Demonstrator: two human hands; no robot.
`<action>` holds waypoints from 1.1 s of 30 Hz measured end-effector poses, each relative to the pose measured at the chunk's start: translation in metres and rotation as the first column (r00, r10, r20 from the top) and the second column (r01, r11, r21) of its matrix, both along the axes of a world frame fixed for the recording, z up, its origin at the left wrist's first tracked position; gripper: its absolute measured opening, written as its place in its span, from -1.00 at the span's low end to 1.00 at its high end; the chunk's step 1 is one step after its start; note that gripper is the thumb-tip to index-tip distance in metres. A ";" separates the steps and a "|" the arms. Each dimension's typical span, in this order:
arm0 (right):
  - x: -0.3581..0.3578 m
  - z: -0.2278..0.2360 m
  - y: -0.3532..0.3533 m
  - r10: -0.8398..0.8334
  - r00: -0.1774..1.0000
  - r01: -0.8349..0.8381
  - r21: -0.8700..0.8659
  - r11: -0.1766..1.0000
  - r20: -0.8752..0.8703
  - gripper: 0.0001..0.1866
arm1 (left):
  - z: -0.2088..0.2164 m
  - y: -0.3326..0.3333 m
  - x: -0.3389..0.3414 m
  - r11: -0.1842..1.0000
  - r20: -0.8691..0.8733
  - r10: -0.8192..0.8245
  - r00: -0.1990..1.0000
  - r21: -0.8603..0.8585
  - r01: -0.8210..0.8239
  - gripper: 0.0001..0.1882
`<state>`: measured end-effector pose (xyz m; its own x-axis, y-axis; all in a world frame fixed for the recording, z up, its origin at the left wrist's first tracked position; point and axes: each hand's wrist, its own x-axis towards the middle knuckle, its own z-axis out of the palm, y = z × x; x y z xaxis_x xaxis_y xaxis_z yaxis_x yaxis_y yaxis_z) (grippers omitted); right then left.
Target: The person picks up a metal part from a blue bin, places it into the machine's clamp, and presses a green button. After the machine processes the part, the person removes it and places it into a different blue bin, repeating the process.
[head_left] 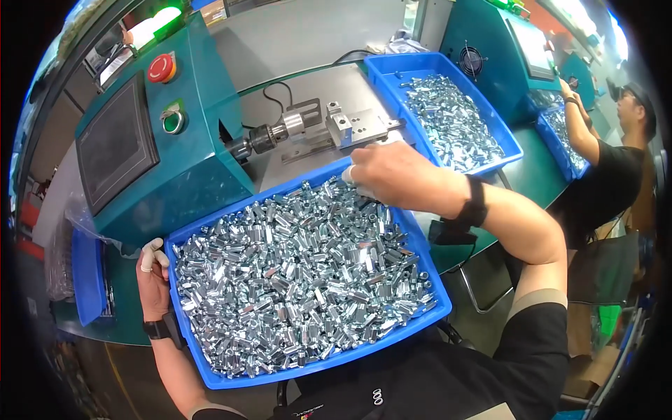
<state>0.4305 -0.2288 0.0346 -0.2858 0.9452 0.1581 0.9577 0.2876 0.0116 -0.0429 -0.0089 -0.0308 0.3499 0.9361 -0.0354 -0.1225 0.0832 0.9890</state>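
Observation:
My right hand [392, 175] reaches over the far right corner of a large blue tray [437, 318], just in front of a steel fixture block [340, 130]. Its fingers are bent together, with white covers on some fingertips; whatever they may hold is hidden behind the hand. Small shiny hexagonal metal pieces [294, 280] fill the tray in a loose heap. Beside the tray's left wall is my left hand [152, 280], fingers curled in at the rim, also with white finger covers. I cannot make out anything between those fingers. A drill-type chuck [264, 138] points at the fixture.
A green machine housing [175, 189] with a dark screen [117, 143] and red stop button [162, 68] stands at the left. Behind my right hand lies a second blue tray [514, 150] of similar pieces. Another person [616, 161] works at a similar machine on the right.

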 end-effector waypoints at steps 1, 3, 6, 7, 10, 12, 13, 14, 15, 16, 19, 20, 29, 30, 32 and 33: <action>-0.004 -0.001 0.001 0.011 1.000 -0.011 -0.001 1.000 -0.002 -0.85 | 0.002 -0.002 0.000 1.000 -0.006 -0.005 1.000 0.009 0.005 -0.67; -0.011 -0.002 0.004 0.020 0.998 -0.021 0.017 1.000 0.063 -0.88 | 0.003 -0.004 -0.001 1.000 -0.016 -0.016 1.000 0.025 0.017 -0.67; -0.016 -0.003 0.003 0.035 0.996 -0.038 0.034 0.999 0.082 -0.89 | 0.005 -0.007 0.001 1.000 -0.013 -0.011 1.000 0.014 0.012 -0.67; -0.017 -0.004 0.001 0.038 0.998 -0.041 0.047 0.998 0.059 -0.89 | 0.006 -0.008 0.002 1.000 -0.013 -0.014 1.000 0.010 0.014 -0.67; -0.016 -0.001 -0.005 0.045 0.999 -0.045 0.068 0.997 0.003 -0.88 | 0.007 -0.008 0.003 1.000 -0.023 -0.011 1.000 0.006 0.011 -0.66; -0.014 0.002 -0.004 0.045 0.996 -0.039 0.085 0.996 -0.078 -0.87 | 0.007 -0.007 0.002 1.000 -0.030 -0.003 1.000 0.001 0.003 -0.66; -0.011 0.005 -0.003 0.052 0.996 -0.046 0.080 0.996 -0.076 -0.87 | 0.007 -0.006 0.001 1.000 -0.033 -0.007 0.999 0.004 0.007 -0.66; -0.009 0.009 -0.001 0.053 0.975 -0.023 0.139 0.990 -0.214 -0.85 | 0.006 -0.005 0.000 1.000 -0.036 -0.011 0.999 0.006 0.011 -0.66; -0.006 0.013 0.002 0.060 0.935 0.009 0.192 0.981 -0.350 -0.84 | 0.005 -0.005 -0.001 1.000 -0.040 -0.015 0.999 0.007 0.015 -0.66; -0.004 0.018 0.002 0.076 0.877 0.052 0.250 0.967 -0.475 -0.83 | 0.008 -0.007 0.000 1.000 -0.037 -0.012 0.999 0.013 0.013 -0.66; 0.012 0.025 0.024 -0.053 0.734 0.286 0.237 0.928 -0.677 -0.80 | 0.014 -0.006 0.003 1.000 -0.054 -0.017 0.998 0.025 0.019 -0.66; 0.018 0.026 0.030 -0.105 0.636 0.397 0.207 0.894 -0.765 -0.79 | 0.012 -0.005 0.003 0.999 -0.054 -0.019 0.998 0.028 0.021 -0.66; 0.035 0.017 0.056 -0.258 0.625 0.421 0.040 0.906 -0.737 -0.83 | 0.004 -0.006 0.003 0.999 -0.068 0.024 0.997 0.032 -0.022 -0.64; 0.037 0.016 0.057 -0.226 0.637 0.384 0.050 0.922 -0.737 -0.83 | 0.005 -0.007 0.003 1.000 -0.066 0.020 0.998 0.024 -0.018 -0.64; 0.039 0.016 0.061 -0.153 0.656 0.306 0.076 0.949 -0.739 -0.84 | 0.005 -0.007 0.003 1.000 -0.064 0.019 0.998 0.019 -0.017 -0.64; 0.040 0.016 0.061 -0.153 0.657 0.305 0.075 0.949 -0.738 -0.84 | 0.004 -0.006 0.002 1.000 -0.060 0.017 0.998 0.018 -0.016 -0.64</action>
<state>0.4702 -0.1678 0.0511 0.2096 0.8975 0.3881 0.7250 0.1236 -0.6775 -0.0408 -0.0149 -0.0265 0.3317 0.9426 -0.0396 -0.0641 0.0644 0.9959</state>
